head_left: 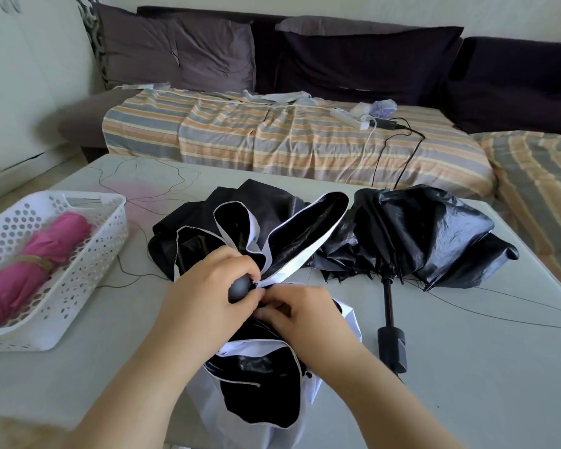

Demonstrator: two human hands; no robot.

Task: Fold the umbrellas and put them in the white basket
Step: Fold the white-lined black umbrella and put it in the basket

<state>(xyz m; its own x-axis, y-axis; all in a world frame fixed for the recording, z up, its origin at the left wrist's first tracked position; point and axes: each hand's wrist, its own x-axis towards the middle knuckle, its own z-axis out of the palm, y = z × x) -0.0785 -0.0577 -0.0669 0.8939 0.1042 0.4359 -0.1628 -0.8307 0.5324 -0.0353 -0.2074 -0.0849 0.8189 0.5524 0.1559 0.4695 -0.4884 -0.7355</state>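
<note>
1. While one rolled pink fabric umbrella [30, 264] already lies in the white perforated plastic basket [88, 270] at nine o'clock on the bench [467, 367], two umbrellas are left, by my count.
2. Centre bench, the left hand [208, 286] grips the grey handle of the black-and-white canopy umbrella [272, 241]; the right hand [305, 312] pinches its fabric, gathering pleats.
3. At two o'clock, the black glossy umbrella [428, 234] sprawls unfolded, untouched.
4. That basket holds nothing else visible.

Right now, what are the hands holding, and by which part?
Both hold the white-edged, black-lined fabric umbrella: the left hand grips its rounded grey handle, and the right hand pinches the canopy fabric beside that handle.
</note>
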